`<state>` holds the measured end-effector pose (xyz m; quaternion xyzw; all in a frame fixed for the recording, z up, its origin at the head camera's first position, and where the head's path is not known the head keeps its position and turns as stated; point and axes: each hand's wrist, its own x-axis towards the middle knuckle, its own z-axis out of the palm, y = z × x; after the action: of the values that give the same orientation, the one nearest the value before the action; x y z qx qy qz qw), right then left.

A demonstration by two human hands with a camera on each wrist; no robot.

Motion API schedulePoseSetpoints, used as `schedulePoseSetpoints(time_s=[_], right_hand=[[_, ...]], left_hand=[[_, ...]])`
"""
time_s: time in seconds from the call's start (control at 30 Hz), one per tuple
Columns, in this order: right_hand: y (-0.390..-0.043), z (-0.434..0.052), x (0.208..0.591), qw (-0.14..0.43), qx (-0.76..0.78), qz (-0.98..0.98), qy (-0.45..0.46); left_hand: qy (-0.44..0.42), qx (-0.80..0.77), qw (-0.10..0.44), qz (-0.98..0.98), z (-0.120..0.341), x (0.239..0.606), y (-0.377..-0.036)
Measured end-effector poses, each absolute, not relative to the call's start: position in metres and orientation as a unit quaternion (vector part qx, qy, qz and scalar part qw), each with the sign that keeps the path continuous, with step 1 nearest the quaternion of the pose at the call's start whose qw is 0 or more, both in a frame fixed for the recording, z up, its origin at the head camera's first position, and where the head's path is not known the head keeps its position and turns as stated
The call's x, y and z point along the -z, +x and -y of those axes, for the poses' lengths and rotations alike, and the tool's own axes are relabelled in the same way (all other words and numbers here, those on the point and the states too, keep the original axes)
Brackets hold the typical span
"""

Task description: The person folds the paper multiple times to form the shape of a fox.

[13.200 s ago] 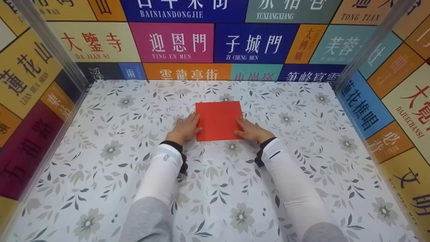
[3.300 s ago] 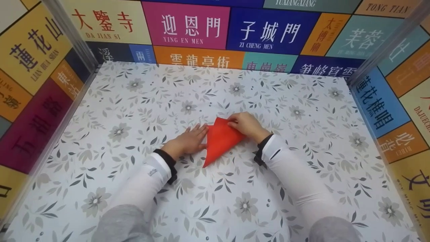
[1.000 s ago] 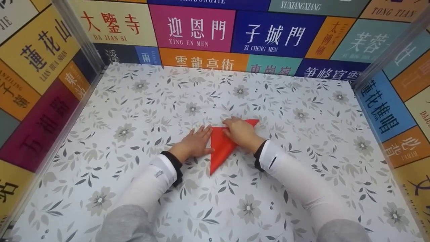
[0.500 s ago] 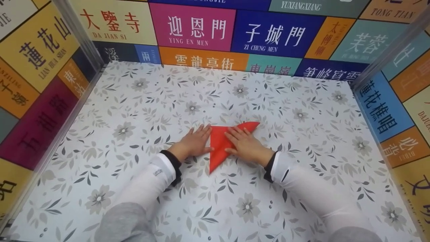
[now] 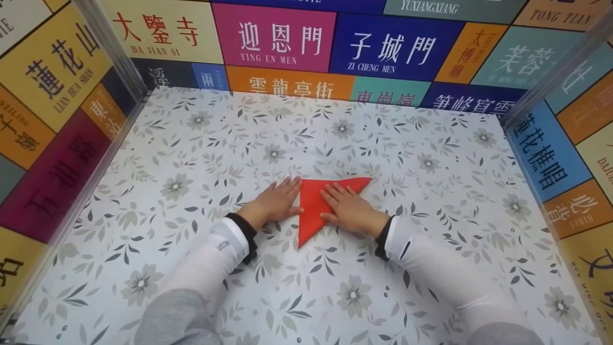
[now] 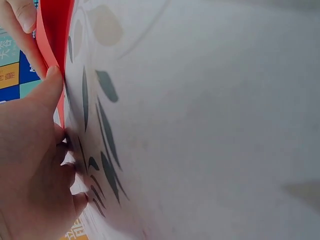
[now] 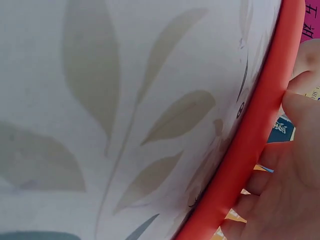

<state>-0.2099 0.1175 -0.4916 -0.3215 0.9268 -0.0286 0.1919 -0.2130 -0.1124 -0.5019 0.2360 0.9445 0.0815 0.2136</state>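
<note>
A red paper [image 5: 313, 206] folded into a triangle lies flat on the floral table [image 5: 191, 158], one tip pointing right, another pointing toward me. My right hand [image 5: 348, 207] lies flat on the triangle with straight fingers pressing it down. My left hand [image 5: 277, 200] rests flat on the table at the paper's left edge, thumb touching that edge. The left wrist view shows the left hand [image 6: 35, 150] against the red paper [image 6: 52, 30] edge. The right wrist view shows the paper [image 7: 250, 145] edge close up beside the right hand [image 7: 292, 175].
Walls covered in coloured signs [image 5: 273, 36] close the table on the far side, left and right. Metal posts [image 5: 112, 52] stand in the two back corners. Both arms wear white sleeves [image 5: 210, 263].
The square red sheet has become a folded triangle. Over the last second my right hand slid from the fold's top edge down and lies flat on the paper; the left hand stayed put.
</note>
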Motion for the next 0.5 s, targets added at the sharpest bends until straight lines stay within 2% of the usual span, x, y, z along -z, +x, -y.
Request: schedulePoseSetpoints(time_s=[0.5], right_hand=[[-0.210,-0.120,0.490,0.205,0.036,-0.922,-0.327]], left_hand=[[0.240,-0.061,0.203,-0.947,0.127,0.504,-0.230]])
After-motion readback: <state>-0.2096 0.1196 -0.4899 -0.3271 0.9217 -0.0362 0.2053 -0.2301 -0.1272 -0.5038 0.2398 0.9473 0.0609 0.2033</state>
